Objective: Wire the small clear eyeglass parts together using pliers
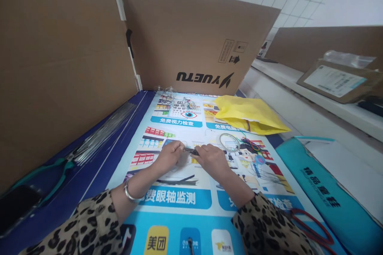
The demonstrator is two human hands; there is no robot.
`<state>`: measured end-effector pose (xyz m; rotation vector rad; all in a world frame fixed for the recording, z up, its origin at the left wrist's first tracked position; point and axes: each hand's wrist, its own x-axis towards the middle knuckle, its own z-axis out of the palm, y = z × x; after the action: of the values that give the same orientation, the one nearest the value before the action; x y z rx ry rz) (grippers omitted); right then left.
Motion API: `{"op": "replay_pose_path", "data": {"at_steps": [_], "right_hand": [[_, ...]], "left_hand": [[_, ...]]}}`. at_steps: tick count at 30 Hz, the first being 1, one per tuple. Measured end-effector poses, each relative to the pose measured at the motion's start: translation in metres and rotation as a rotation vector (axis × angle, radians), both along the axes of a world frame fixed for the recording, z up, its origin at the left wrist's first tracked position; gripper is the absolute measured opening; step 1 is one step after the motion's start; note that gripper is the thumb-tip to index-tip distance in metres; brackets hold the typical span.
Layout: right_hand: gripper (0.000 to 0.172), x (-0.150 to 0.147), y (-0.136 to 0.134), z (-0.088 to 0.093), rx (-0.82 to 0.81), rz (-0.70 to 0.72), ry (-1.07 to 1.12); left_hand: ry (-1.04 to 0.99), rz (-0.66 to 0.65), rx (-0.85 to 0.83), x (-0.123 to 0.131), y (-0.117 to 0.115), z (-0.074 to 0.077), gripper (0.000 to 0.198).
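My left hand [171,154] and my right hand [212,157] meet over a printed poster [179,199] that covers the table. Both are closed in a pinch. Between them runs a small dark tool [191,151], thin like pliers or tweezers; my right hand grips it, and its tip reaches my left fingers. My left fingers pinch something too small to make out. Both sleeves have a leopard print, and a silver bangle [129,193] sits on my left wrist.
A bundle of thin metal wires [104,133] and green-handled pliers [56,171] lie at the left. A yellow bag [248,113], a wire coil [229,142], coloured wire pieces [253,145], a teal bag [323,191] and red-handled pliers [311,227] lie at the right. Cardboard walls [185,36] stand behind.
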<state>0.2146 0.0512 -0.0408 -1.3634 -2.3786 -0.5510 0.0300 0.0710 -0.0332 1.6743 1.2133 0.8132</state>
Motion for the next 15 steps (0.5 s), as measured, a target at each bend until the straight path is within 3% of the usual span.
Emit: {"op": "replay_pose_path", "data": {"at_steps": [15], "right_hand": [[0.026,0.0031,0.0006,0.0060,-0.042,0.025,-0.037]], "left_hand": [[0.023,-0.067,-0.003,-0.0019,0.0023,0.0000,0.019]]}}
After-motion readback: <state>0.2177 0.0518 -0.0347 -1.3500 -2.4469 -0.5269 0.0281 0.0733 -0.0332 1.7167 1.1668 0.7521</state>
